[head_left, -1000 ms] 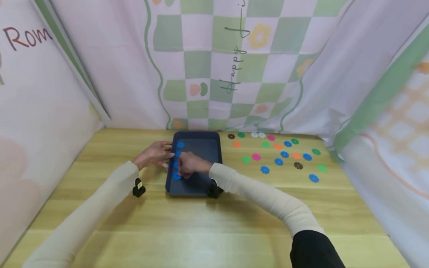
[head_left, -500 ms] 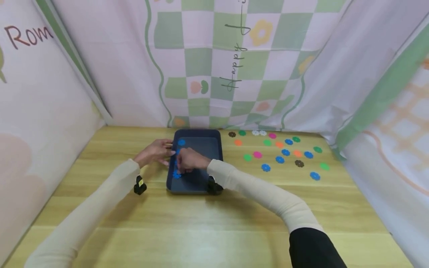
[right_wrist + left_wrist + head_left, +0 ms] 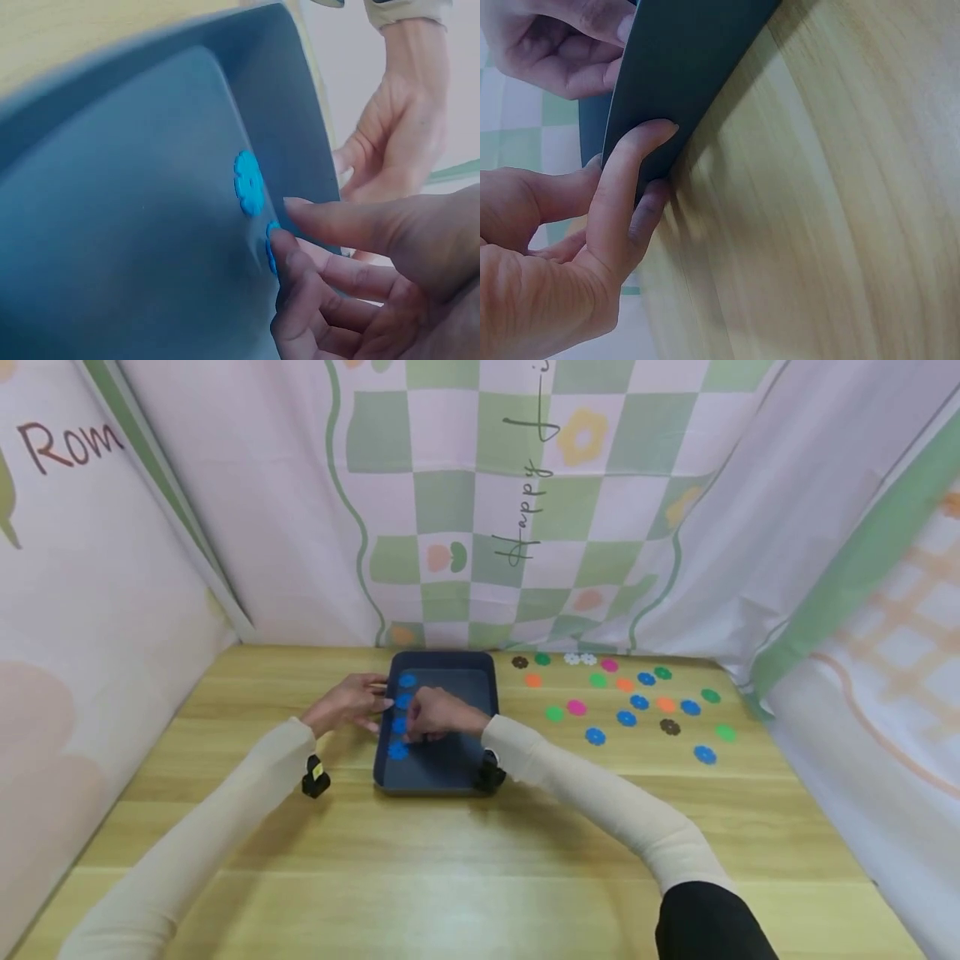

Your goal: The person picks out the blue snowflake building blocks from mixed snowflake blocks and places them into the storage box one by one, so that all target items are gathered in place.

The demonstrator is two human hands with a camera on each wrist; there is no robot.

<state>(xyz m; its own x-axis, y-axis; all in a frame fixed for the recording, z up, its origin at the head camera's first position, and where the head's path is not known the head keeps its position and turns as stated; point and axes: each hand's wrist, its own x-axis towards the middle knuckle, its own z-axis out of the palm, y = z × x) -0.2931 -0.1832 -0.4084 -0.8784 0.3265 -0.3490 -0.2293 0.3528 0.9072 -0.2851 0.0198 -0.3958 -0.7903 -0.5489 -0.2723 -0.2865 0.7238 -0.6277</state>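
A dark grey rectangular tray [image 3: 438, 774] lies on the table, with several blue flower-shaped discs [image 3: 398, 751] in a column along its left inner side. My left hand [image 3: 348, 702] grips the tray's left wall, its fingers against the outer side in the left wrist view. Over the tray, my right hand [image 3: 442, 712] has its fingers bent downward beside the column. In the right wrist view, its index fingertip touches one blue disc [image 3: 271, 247], while the thumb stands apart. Another blue disc [image 3: 249, 184] lies flat nearby. That forefinger partly hides the touched disc.
Right of the tray, loose flower discs in blue, orange disc [image 3: 666, 704], pink disc [image 3: 576, 707], green, brown and white are scattered on the wooden table [image 3: 480, 877]. A patterned curtain [image 3: 510, 510] hangs behind the table, with fabric on both sides.
The right hand has shifted slightly right, so more of the blue disc column shows. My left hand stays at the tray's left wall.
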